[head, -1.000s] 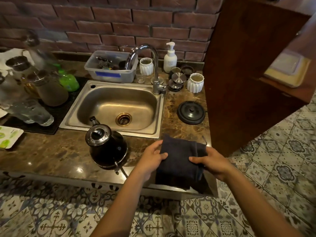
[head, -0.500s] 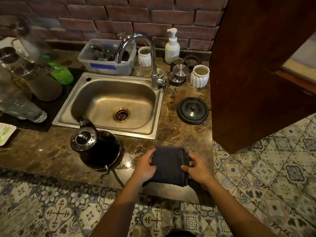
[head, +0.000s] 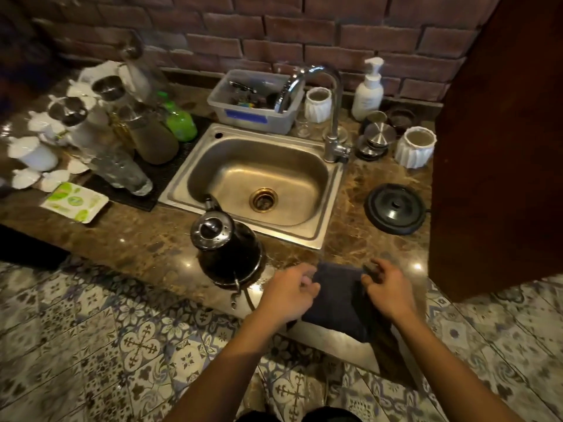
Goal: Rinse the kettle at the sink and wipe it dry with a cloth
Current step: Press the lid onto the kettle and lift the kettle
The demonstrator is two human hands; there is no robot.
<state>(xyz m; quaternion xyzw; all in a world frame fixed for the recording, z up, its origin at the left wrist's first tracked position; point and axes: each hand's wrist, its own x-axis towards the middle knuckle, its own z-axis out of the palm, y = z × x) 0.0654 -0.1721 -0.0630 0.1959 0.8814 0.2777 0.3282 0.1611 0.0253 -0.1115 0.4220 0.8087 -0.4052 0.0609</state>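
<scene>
In the head view, both hands sit at the front edge of the counter (head: 146, 239) with the dark cloth (head: 338, 300) between them. The left hand (head: 289, 295) has its fingers curled loosely at the cloth's left edge; the right hand (head: 388, 289) pinches the upper right corner between thumb and fingers. The picture is soft here, so whether the left hand really grips the cloth or only rests against it I cannot tell. The cloth lies folded, its near part hanging over the counter's edge.

The kettle (head: 227, 248) stands upright on the counter just left of the left hand, close but not touching, with its spout over the rim of the sink (head: 323, 220) and its lid on. Its handle points toward the person. The tap (head: 323, 95) is not running, and the counter beside the kettle shines as if wet.

The step in hand looks like readying the cloth for wiping — best done by keeping it folded into a thick pad, gathered in one hand, which frees the other to steady the kettle by its handle. Wiping from the lid downward would chase the drips off rather than spread them — and the base wants drying last.
</scene>
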